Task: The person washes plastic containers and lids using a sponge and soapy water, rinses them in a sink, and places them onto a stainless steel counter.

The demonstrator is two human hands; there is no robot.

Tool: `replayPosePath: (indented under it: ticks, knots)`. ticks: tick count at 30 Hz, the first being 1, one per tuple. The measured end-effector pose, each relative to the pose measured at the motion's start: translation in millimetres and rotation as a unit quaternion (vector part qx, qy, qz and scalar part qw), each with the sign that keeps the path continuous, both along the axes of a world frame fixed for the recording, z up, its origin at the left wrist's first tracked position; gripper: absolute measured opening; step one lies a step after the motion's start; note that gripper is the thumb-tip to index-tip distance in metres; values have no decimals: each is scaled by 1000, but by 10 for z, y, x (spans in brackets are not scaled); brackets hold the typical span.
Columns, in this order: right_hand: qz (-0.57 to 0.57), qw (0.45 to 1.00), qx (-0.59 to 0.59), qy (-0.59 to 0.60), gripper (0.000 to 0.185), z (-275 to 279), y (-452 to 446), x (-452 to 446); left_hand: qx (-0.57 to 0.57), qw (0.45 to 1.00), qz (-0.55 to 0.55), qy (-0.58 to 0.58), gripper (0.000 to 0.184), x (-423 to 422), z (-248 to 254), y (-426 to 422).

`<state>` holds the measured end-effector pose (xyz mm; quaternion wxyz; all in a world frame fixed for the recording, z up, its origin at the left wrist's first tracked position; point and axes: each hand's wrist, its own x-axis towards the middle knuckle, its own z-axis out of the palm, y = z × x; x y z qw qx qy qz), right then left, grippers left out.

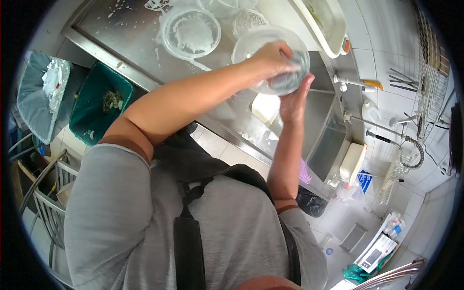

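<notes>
A clear, round plastic bowl (246, 48) is tilted above the metal counter. My right hand (294, 99) holds it by the lower right edge, with the fingers partly hidden behind it. My left hand (273, 60) is closed inside the bowl, blurred by motion, around something greyish that I cannot make out. Left of the bowl, a clear round container (191, 34) with white foam sits on the counter. Beyond it stands another clear tub (249, 21). Below my hands lies a white block-like object (265, 107) by the sink.
A metal counter (130, 36) runs under the containers, with sink basins (321, 140) to the right. A white tray (326, 24) stands at the top. Taps (350, 83) line the tiled wall. Two lined bins, one green (89, 118) and one clear-bagged (36, 104), stand at left.
</notes>
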<state>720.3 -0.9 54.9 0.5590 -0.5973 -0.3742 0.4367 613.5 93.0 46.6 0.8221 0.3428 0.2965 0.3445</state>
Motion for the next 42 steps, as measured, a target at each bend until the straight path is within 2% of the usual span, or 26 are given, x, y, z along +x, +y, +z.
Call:
replayPosePath:
  ticks: [2,4,6,7,8,10,11,12,13,14,17,21,23,24,26,28,29,31,33,34,36,38,39,40,41,42]
  knots:
    - [36,999,4,-10,75,30,86,97,94,992,-84,-1,32,54,-93,-88]
    - [33,999,-1,-28,73,41,103,88,76,995,-64,-28,30,112,-106,-94]
    - [23,998,7,-52,70,-53,27,22,-6,1000,17,-15,31,125,-67,-89]
    - [14,980,30,-194,71,-39,6,-121,-90,991,90,-30,33,139,-48,-126]
    - [2,942,52,-333,72,-28,-17,-195,-89,991,90,-30,33,105,-72,-138]
    - [4,945,28,-325,71,-15,-31,-72,-136,988,25,-63,34,31,-127,-130]
    - [15,973,-12,-229,69,53,-15,-3,-108,990,-27,-82,30,61,-170,-158]
    - [22,990,-55,-130,67,105,-30,61,-110,990,-30,-80,30,80,-200,-211]
    - [31,994,-41,-92,67,153,18,103,-76,991,-46,-99,28,64,-168,-281]
    - [29,994,-41,-93,67,204,17,103,-40,990,-60,-119,27,47,-131,-339]
    - [69,971,29,-226,74,324,98,131,-14,991,-86,-106,24,-34,-68,-452]
    - [84,972,35,-217,72,255,73,205,-6,988,-56,-141,22,-42,-61,-542]
    - [80,983,83,-144,71,279,86,42,5,989,-24,-148,22,-48,-20,-498]
    - [80,983,82,-143,71,273,89,-1,-33,986,-2,-165,23,-42,3,-462]
    - [15,990,77,-117,71,274,91,-59,-70,981,20,-180,24,-24,19,-459]
    - [-3,994,61,-86,71,305,78,-51,2,983,-26,-183,25,-20,25,-502]
    - [15,998,52,-29,71,288,71,-12,21,988,-65,-137,24,-74,52,-499]
    - [12,998,21,61,69,342,38,-115,31,993,-37,-110,24,-74,64,-492]
    - [-25,998,49,40,65,171,8,-138,47,994,56,-83,26,14,18,-450]
    - [-63,995,77,19,60,101,-9,-158,46,994,55,-85,26,47,9,-407]
    - [-55,994,97,20,56,28,-104,-267,-96,978,143,-121,29,88,-19,-338]
    - [-64,971,69,-220,56,-81,-222,-266,-110,974,148,-130,29,-24,8,-292]
    - [-20,984,52,-168,56,-32,-231,-147,-55,990,90,-96,30,-50,-20,-280]
    - [7,977,56,-207,58,-57,-201,102,0,998,29,-62,32,-66,-46,-275]
    - [13,986,39,-162,63,45,-112,96,55,998,-34,-27,34,-67,-61,-281]
    - [18,993,21,-119,68,151,-65,65,54,997,-39,-28,34,-44,-68,-305]
